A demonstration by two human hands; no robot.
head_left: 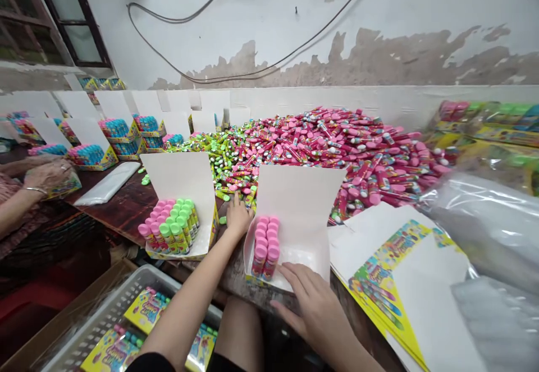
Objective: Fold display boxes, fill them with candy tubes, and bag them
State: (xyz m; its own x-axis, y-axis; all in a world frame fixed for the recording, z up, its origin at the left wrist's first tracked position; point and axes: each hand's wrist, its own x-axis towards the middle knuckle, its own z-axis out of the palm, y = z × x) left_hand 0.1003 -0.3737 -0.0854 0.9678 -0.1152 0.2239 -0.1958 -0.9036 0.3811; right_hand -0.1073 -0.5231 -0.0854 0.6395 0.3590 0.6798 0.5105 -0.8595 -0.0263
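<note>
My left hand (239,215) reaches between two display boxes to the near edge of the loose green-capped tubes (223,153). Its fingers are spread over them, and no tube shows lifted. My right hand (311,299) is open at the front of the right display box (301,192), thumb apart, fingertips by its front edge. Inside that box, pink-capped tubes (266,243) stand upright in two columns on the left side. The left display box (179,175) holds upright pink-capped tubes (155,220) beside green-capped ones (181,223).
A heap of pink tubes (320,142) lies against the wall. Flat printed cardboard (379,265) and clear plastic (484,209) lie right. A grey basket (147,274) with packed boxes stands below. Filled boxes (120,131) line the left, near another person's hand (48,175).
</note>
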